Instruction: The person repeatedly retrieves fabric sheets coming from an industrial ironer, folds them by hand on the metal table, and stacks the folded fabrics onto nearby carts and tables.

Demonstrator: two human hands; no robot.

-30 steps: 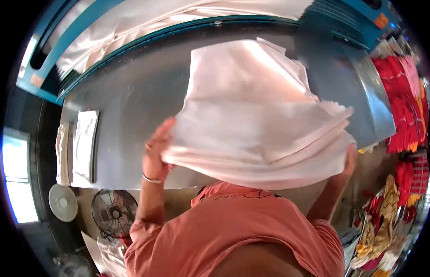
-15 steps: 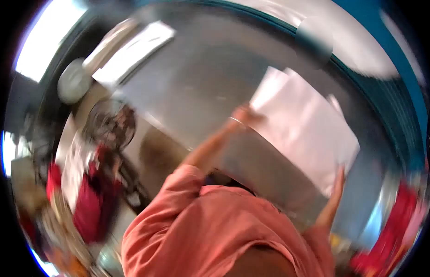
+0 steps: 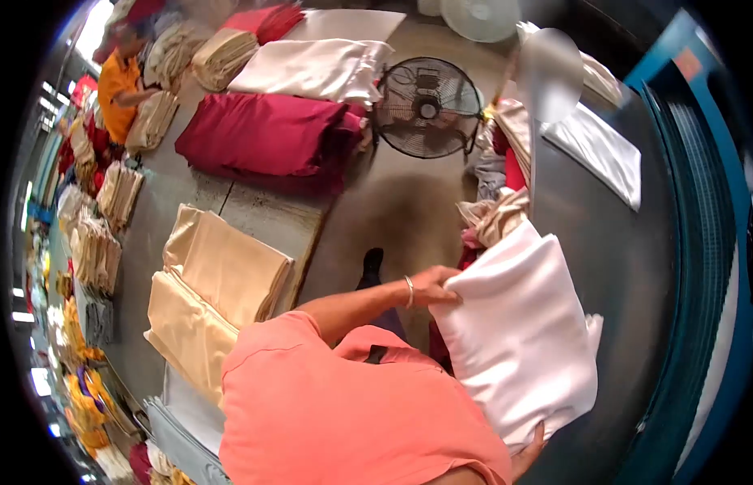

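White cloth: we should support it evenly.
Left hand: gripping it, ten o'clock.
Right hand: gripping, six o'clock.

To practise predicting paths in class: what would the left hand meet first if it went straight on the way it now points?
The pale folded cloth, whose edge the left hand grips; past it, the line probably runs over the grey tabletop, though depth is unclear.

The left hand holds the left edge of a folded white cloth, the right hand its lower end, over a grey table. A maroon bundle lies near a black fan.
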